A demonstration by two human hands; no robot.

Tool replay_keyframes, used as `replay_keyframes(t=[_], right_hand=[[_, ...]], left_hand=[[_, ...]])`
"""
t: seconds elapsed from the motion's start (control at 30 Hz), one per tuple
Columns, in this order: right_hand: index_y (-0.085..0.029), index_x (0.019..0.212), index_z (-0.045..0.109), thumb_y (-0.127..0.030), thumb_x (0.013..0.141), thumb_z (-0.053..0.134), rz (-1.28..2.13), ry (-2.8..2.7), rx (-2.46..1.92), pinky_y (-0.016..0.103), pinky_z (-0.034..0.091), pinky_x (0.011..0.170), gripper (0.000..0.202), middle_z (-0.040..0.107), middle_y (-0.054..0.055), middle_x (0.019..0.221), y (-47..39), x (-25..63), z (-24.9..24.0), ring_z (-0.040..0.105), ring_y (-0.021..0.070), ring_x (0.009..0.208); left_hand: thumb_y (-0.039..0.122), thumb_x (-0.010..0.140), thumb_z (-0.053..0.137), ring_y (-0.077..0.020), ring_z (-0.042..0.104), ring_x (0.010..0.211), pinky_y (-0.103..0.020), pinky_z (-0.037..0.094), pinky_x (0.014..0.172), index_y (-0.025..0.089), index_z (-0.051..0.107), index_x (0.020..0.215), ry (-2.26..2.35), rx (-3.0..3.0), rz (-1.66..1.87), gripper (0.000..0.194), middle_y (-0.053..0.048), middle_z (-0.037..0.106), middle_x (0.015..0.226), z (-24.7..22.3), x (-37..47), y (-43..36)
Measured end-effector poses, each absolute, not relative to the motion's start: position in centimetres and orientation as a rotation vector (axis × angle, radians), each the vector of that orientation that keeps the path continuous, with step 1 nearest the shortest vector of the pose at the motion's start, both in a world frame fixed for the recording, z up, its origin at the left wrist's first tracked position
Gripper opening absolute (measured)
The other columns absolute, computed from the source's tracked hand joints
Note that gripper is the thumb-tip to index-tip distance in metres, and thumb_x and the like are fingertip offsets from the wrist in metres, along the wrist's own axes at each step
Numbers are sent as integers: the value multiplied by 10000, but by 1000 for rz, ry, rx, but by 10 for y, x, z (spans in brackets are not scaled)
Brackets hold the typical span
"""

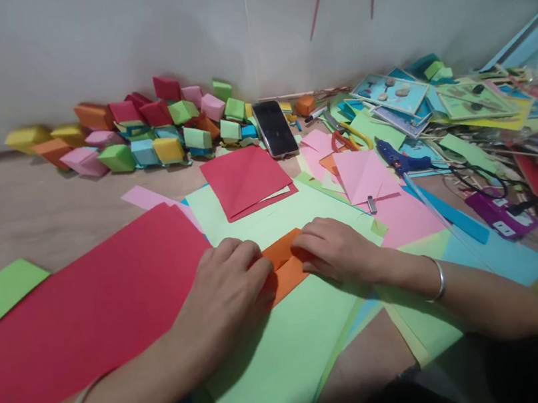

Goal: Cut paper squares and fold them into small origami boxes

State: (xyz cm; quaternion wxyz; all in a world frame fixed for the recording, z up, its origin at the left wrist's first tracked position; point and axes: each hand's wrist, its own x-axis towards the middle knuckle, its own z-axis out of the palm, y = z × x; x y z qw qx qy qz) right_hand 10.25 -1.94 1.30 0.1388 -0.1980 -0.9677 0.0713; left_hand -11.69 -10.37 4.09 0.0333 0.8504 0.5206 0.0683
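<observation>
While left grip (233,281) and right grip (335,249) hold opposite ends of the orange paper (287,275) atop a green sheet (277,362), folding appears in hand; the next crease calls for matched edges (paper blocks (144,153) lie beyond, along the wall (75,55)).

Folded paper boxes (117,159) in bright colors crowd the far left of a tan surface (8,213), beside a dark phone (275,126). Red paper (89,316) spreads at left, pale green sheets (274,369) near center, a purple power strip (493,212) at right.
</observation>
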Motion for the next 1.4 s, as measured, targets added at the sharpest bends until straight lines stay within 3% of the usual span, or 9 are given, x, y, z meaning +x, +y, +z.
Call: replay_keyframes(t=[0.2, 0.33, 0.6, 0.77, 0.9, 1.03, 1.13, 1.3, 1.4], right_hand=[[-153, 723, 599, -115, 933, 470, -7, -2781, -552, 316, 255, 631, 249, 559, 47, 757, -29, 101, 20, 380, 169, 703], [-147, 750, 621, -96, 943, 444, -229, -2850, -296, 353, 192, 609, 267, 509, 28, 654, -58, 103, 28, 371, 177, 652], [-136, 606, 564, 29, 685, 530, -599, -3110, -792, 351, 113, 558, 186, 521, 85, 591, -91, 113, 39, 393, 173, 548], [-163, 536, 508, 39, 607, 531, -658, -3121, -813, 354, 116, 542, 214, 488, 78, 566, -85, 112, 39, 408, 180, 534], [-160, 527, 501, 40, 619, 534, -656, -3105, -803, 347, 107, 545, 223, 475, 70, 555, -85, 113, 37, 404, 171, 527], [-161, 514, 486, 43, 618, 539, -667, -3094, -805, 344, 98, 552, 235, 462, 63, 543, -85, 114, 37, 403, 168, 526], [-162, 510, 480, 48, 607, 540, -658, -3105, -790, 343, 95, 554, 239, 458, 61, 539, -85, 114, 38, 403, 166, 526], [-161, 534, 492, 35, 637, 544, -581, -3136, -829, 346, 109, 559, 228, 484, 68, 570, -85, 114, 37, 414, 174, 555], [-163, 565, 511, 31, 655, 542, -543, -3105, -866, 346, 117, 560, 216, 495, 66, 587, -83, 115, 38, 405, 179, 562]], left_hand=[[235, 905, 640, -227, 514, 882, -373, 303, 723, 277, 700, 998, 1264, 2799, 166, 118, -9, 656, 907, 43, -115, -107], [268, 926, 622, -198, 515, 808, -383, 281, 729, 271, 698, 1003, 1245, 2820, 181, 108, 19, 644, 808, 42, -116, -109], [170, 914, 605, -207, 526, 789, -403, 293, 784, 235, 698, 990, 1207, 2885, 177, 137, 9, 643, 761, 41, -116, -107], [129, 747, 702, -242, 504, 788, -463, 340, 875, 224, 683, 688, 1228, 3032, 3, 113, -27, 655, 773, 41, -108, -134], [199, 613, 738, -319, 509, 854, -591, 298, 1028, 245, 730, 637, 1284, 3061, -293, 52, -81, 636, 715, 44, -107, -167], [286, 570, 763, -333, 533, 769, -593, 432, 860, 234, 730, 574, 1270, 3059, -415, 62, -115, 627, 652, 45, -117, -180], [240, 547, 792, -285, 528, 649, -442, 455, 629, 226, 672, 506, 1318, 2963, -421, 128, -86, 589, 558, 47, -120, -177], [209, 839, 627, -201, 514, 627, -336, 401, 608, 219, 630, 671, 1571, 2734, 33, 168, -27, 599, 639, 50, -110, -153], [231, 898, 571, -217, 545, 674, -338, 390, 594, 173, 635, 836, 1647, 2675, -2, 107, -64, 634, 769, 49, -108, -133]])
